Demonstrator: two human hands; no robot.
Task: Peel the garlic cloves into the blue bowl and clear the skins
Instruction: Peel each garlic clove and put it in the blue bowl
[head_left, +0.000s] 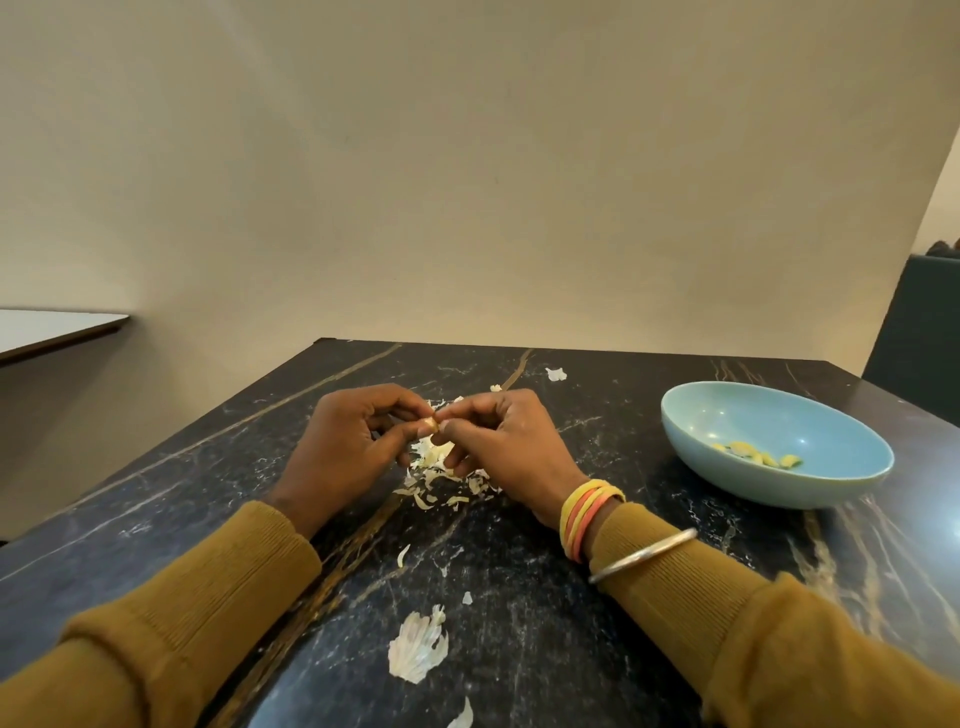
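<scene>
Left hand (340, 449) and right hand (514, 447) pinch a garlic clove (430, 426) between them (seemingly part-peeled), above the skins (441, 480).

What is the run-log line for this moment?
step: peeling | left hand: pinches garlic clove | right hand: pinches same clove | skins: piled below hands | blue bowl: holds peeled cloves

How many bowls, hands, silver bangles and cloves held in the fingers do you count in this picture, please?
blue bowl: 1
hands: 2, the left hand and the right hand
silver bangle: 1
garlic clove pinched between both hands: 1
total: 5
</scene>
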